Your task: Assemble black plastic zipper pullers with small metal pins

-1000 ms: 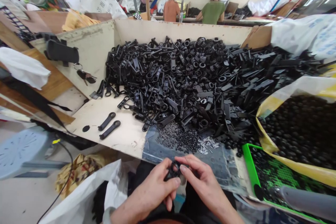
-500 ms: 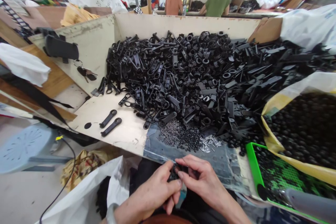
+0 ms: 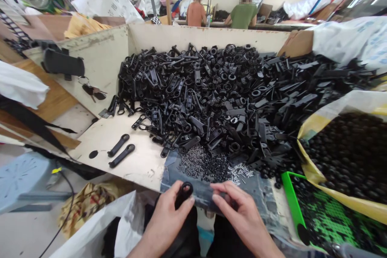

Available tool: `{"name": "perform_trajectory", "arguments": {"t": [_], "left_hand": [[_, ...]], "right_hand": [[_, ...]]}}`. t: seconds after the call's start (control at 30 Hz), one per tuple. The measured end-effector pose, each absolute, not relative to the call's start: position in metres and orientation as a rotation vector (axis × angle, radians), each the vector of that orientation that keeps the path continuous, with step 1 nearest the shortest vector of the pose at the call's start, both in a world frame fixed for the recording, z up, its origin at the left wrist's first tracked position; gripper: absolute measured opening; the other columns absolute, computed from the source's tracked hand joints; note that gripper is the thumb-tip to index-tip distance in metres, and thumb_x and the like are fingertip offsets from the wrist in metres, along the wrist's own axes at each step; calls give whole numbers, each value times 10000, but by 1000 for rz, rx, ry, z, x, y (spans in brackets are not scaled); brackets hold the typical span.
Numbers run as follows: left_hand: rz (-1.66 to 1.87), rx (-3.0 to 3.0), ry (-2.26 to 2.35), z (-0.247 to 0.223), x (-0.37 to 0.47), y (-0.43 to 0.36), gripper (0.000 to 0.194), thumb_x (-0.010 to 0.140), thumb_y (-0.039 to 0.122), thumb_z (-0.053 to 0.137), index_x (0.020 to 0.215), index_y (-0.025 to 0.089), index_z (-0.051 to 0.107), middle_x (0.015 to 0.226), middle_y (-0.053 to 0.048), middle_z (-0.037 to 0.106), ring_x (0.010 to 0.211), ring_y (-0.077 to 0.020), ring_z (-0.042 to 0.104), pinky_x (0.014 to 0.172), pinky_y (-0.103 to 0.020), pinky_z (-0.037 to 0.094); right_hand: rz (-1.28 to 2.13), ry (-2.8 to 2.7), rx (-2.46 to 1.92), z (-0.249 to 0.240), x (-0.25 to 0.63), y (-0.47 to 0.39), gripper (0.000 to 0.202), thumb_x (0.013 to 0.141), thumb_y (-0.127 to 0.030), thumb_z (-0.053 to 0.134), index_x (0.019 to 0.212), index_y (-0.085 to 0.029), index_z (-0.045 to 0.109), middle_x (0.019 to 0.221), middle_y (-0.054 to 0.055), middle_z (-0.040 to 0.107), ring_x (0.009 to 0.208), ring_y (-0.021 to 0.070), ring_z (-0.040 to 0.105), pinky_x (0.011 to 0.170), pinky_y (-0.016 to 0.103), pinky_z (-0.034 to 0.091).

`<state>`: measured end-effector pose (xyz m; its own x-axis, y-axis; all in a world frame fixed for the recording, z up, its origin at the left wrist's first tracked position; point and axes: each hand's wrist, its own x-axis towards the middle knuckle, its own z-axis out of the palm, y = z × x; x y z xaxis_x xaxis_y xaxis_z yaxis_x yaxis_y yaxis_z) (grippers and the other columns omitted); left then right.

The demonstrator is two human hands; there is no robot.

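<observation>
In my left hand [image 3: 169,211] is a black plastic part with a ring end [image 3: 184,191], gripped between thumb and fingers, ring upward. My right hand [image 3: 238,209] is just to the right, apart from that part. Its fingers are curled, with thumb and index tips close together; something small and dark shows behind them, too hidden to name. Beyond both hands, on a dark mat [image 3: 193,187], lie small grey pieces [image 3: 192,159], small black pieces [image 3: 216,167] and silver pins [image 3: 240,172]. Two finished-looking black handle-shaped parts [image 3: 122,155] rest on the board at left.
A large heap of black plastic parts [image 3: 187,88] fills the walled bench. At right are a yellow-edged sack of black round pieces [image 3: 347,149] and a green tray [image 3: 292,197]. Keys [image 3: 93,90] hang at left; a white sack [image 3: 130,217] stands below. Two people sit at the back.
My hands have drawn apart: the left moved left with the ring-ended part, now upright and visible, while the right moved slightly right. The camera view has shifted a little.
</observation>
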<state>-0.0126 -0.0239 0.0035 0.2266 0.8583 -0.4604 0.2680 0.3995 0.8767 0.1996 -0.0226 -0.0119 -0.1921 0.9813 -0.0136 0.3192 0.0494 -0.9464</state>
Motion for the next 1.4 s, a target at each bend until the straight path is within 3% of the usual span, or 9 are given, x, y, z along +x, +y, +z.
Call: {"name": "perform_trajectory", "arguments": {"t": [0.07,0.13,0.43,0.53,0.67,0.83,1.0,1.2,1.4], "left_hand": [[612,1390,1541,6,-12,-12,162,901,357,595,836,211,576,696,19,636,637,-152,596,597,-245,405],[537,1634,1664,8,-6,-1,167,927,287,580,778,216,594,717,7,689,699,-177,657,645,-259,403],[279,1984,1800,-5,21,16,158,909,142,583,947,213,719,820,-74,794,770,-267,759,629,-296,378],[296,1974,1778,-2,12,15,161,925,171,562,857,211,702,773,-47,772,729,-227,729,636,-283,383],[495,1754,1672,0,0,11,312,952,333,547,672,205,597,621,8,647,585,-160,595,570,-257,352],[738,1152,1439,-1,-6,8,327,844,506,672,806,181,656,443,71,496,419,-101,404,493,-221,348],[751,891,1336,5,-4,4,458,774,623,734,801,182,614,395,89,467,346,-47,216,388,-194,151],[678,976,1256,6,4,2,380,828,542,715,783,186,591,403,95,459,359,-55,256,406,-198,194],[587,1129,1238,2,13,10,237,864,374,671,766,208,534,408,96,491,409,-83,361,500,-214,308]], "right_hand": [[1013,-1592,-1389,-15,202,-19,199,976,-366,625,1006,-246,780,852,20,690,692,163,596,649,256,468],[913,-1614,-1415,-17,201,-13,219,995,-359,594,922,-239,761,849,24,696,740,176,634,682,260,473],[788,-1657,-1450,-17,195,0,241,1011,-324,544,877,-229,720,805,17,675,715,178,638,659,261,465],[802,-1670,-1452,-17,195,-1,249,1019,-315,531,882,-229,720,805,17,671,716,179,638,661,263,465],[837,-1696,-1448,-19,190,3,244,1028,-300,522,888,-229,708,857,29,680,788,190,666,710,272,473],[886,-1712,-1424,-16,182,7,230,1023,-312,540,900,-229,715,875,40,682,787,198,665,724,293,468],[1062,-1591,-1323,-9,174,2,223,974,-374,626,886,-220,761,819,24,669,676,164,587,608,262,431],[1123,-1467,-1276,-14,175,-11,308,941,-453,678,781,-202,755,722,8,606,616,148,518,550,250,392],[1022,-1532,-1286,-13,191,-17,263,962,-423,669,851,-220,794,759,30,666,643,162,568,576,251,432]]}}
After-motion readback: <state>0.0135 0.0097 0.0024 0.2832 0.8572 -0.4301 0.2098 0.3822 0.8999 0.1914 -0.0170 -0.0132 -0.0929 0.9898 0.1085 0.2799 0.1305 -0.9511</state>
